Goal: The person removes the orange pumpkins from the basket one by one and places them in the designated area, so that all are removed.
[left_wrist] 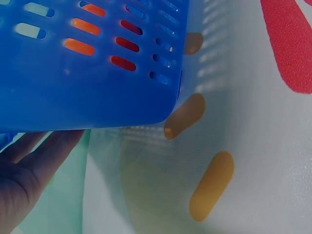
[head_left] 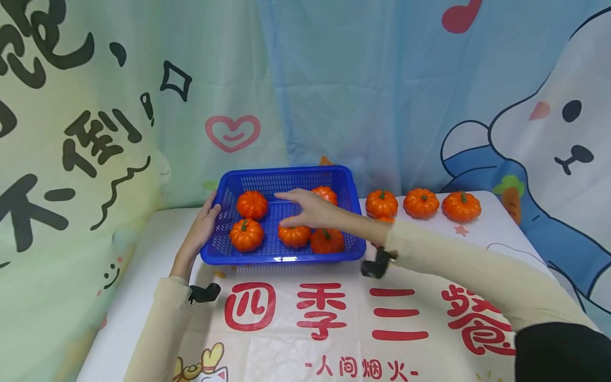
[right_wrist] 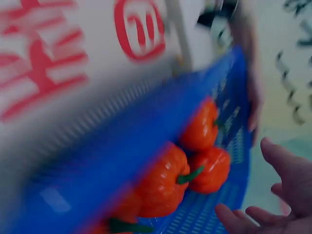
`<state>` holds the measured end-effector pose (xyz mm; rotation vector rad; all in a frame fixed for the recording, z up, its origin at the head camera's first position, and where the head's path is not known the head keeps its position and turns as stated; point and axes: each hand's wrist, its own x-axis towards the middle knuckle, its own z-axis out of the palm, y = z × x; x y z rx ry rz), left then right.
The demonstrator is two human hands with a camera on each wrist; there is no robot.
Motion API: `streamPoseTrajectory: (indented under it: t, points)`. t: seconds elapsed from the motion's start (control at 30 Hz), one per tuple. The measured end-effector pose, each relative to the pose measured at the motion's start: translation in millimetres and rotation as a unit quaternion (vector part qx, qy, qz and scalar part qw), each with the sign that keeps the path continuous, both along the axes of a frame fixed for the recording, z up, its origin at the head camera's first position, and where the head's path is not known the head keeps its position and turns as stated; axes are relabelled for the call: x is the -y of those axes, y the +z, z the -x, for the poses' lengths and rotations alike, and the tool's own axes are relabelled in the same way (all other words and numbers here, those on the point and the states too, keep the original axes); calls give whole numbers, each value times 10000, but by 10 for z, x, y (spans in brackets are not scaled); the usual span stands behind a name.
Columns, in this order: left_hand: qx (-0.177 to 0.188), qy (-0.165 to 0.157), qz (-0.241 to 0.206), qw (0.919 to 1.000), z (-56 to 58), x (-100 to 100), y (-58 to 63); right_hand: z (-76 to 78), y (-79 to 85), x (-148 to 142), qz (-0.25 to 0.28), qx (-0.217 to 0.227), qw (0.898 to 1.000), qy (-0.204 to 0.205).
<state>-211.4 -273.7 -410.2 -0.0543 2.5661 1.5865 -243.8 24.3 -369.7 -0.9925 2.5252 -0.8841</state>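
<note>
A blue plastic basket [head_left: 286, 259] holds several small orange pumpkins, among them one at the back left [head_left: 252, 205] and one at the front left [head_left: 246, 235]. My left hand [head_left: 204, 225] rests against the basket's left side, its fingers [left_wrist: 51, 151] extended along the outer wall. Over the middle of the basket is my right hand [head_left: 310, 208], thumb and fingers spread apart with nothing between them. It partly covers a pumpkin [head_left: 294, 236] in the head view. In the right wrist view, the right hand [right_wrist: 287, 195] looks empty beside the pumpkins [right_wrist: 163, 180].
Right of the basket, three pumpkins stand in a row: left [head_left: 381, 203], middle [head_left: 421, 203] and right [head_left: 461, 207]. Another pumpkin [head_left: 385, 219] is mostly hidden behind the right forearm. A printed cloth [head_left: 286, 350] covers the table; a patterned curtain [head_left: 334, 106] hangs behind.
</note>
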Motion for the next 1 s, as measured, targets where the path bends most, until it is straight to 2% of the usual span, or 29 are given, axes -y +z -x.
streamPoseTrajectory:
  t: [0.07, 0.17, 0.3, 0.57, 0.73, 1.0]
  points:
    - [-38, 5, 35, 10000, 31, 37, -55, 258, -46, 305, -349, -31, 9993, 120]
    - [-138, 21, 104, 9998, 95, 90, -176, 554, -119, 679, -704, 101, 9973, 167]
    - [-240, 27, 143, 9996, 149, 108, -296, 754, -211, 996, -994, 422, 9942, -11]
    - [-256, 104, 219, 9994, 147, 130, -330, 816, -379, 1231, -1102, 1069, 9867, -528]
    - [-277, 78, 253, 9993, 152, 134, -324, 820, -451, 1270, -1109, 1022, 9860, -710]
    - [-295, 89, 283, 9991, 150, 142, -319, 801, -493, 1311, -1021, 690, 9907, -578]
